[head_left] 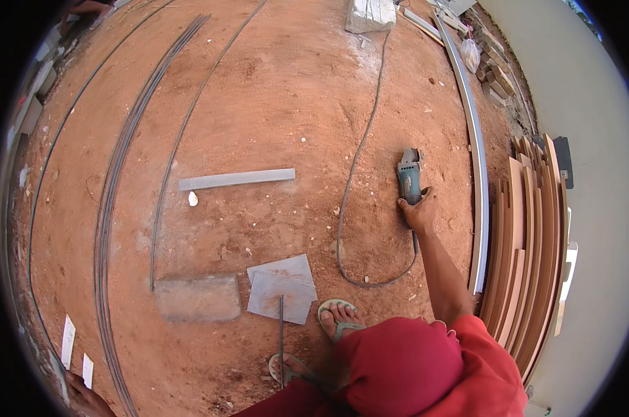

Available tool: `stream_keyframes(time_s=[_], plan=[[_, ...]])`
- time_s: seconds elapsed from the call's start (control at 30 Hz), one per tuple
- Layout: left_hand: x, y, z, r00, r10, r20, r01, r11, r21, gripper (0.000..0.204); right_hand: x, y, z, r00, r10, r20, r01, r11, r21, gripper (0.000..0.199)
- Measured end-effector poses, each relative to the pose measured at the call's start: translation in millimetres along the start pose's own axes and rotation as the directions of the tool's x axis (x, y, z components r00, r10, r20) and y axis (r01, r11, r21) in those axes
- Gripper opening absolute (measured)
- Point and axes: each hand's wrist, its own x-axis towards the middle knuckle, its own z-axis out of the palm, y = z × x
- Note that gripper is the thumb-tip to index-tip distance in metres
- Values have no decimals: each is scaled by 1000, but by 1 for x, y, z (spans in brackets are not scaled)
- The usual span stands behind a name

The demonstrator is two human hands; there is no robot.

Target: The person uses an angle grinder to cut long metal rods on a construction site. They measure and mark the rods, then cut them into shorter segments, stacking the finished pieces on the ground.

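My right hand [421, 210] is closed around the rear body of a teal angle grinder [408, 179]. The grinder lies on the reddish ground, its guard and disc end pointing away from me, and its cord loops out behind it. At the lower left edge a dark hand [85, 397], apparently my left hand, shows beside two white strips [68, 340]; its fingers are too unclear to read. Between my sandalled feet [339, 316] a thin metal rod [281, 340] reaches onto overlapping grey plates [281, 285]. A flat grey metal bar [238, 179] lies farther off.
Long thin rods [113, 177] run down the left side. A grey block [197, 299] sits left of the plates. On the right are a long metal channel [476, 153], stacked brown boards [530, 250] and a pale wall [599, 278]. A white block [370, 15] stands far off.
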Motion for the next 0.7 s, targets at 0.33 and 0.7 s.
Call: stream_keyframes(time_s=[0.33, 0.7], plan=[[-219, 100, 124, 664, 215, 716, 267, 827, -495, 45, -12, -3, 2, 984, -177, -13, 174, 949, 261, 73], [-79, 37, 64, 950, 142, 279, -57, 955, -292, 49, 0, -13, -9, 967, -230, -112, 230, 973, -14, 60]])
